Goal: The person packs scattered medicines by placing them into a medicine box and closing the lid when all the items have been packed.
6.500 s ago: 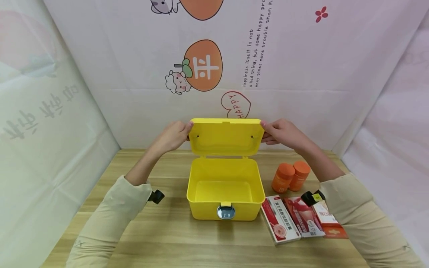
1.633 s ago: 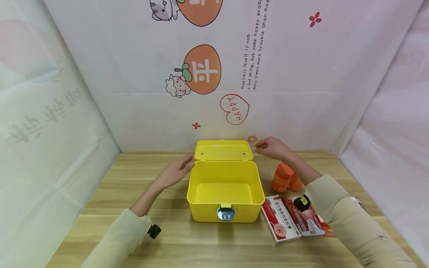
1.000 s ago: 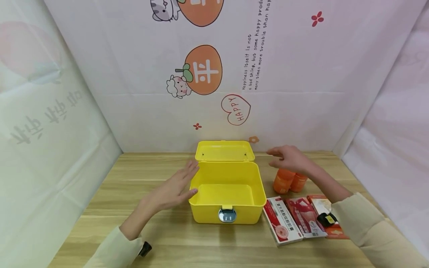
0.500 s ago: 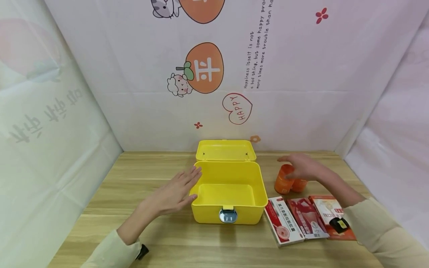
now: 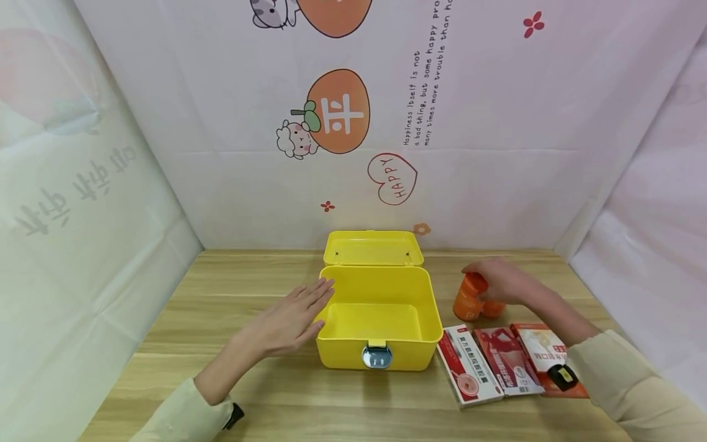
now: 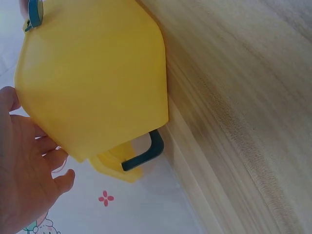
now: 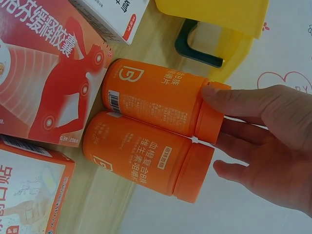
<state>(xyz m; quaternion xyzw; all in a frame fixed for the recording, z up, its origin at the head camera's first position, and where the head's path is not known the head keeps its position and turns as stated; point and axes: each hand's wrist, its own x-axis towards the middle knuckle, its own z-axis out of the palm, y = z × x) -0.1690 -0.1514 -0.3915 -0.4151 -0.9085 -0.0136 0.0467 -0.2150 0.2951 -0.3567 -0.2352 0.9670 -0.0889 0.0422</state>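
A yellow plastic storage box [image 5: 378, 357] stands on the table with its lid [image 5: 373, 250] tipped back towards the wall; nothing lies inside. My left hand [image 5: 283, 322], fingers extended, rests at the box's left rim; the left wrist view shows the fingers along the yellow wall [image 6: 97, 78]. Right of the box, my right hand [image 5: 502, 281] holds the cap of the nearer orange pill bottle [image 5: 467, 305] between thumb and fingers. That bottle [image 7: 156, 97] stands upright, touching or nearly touching a matching second bottle [image 7: 141, 153], which the hand partly covers in the head view.
Three flat medicine boxes lie in front of the bottles: a white-and-red box [image 5: 469, 366], a red box [image 5: 509, 362] and an orange-and-white box [image 5: 547, 353]. Dark green handles [image 6: 146, 156] show on the yellow box. A printed cloth wall [image 5: 486, 184] closes off the back.
The lid has been tipped fully back and released by both hands. My left hand has come down to the left rim; my right hand has moved right and down onto the bottle cap.
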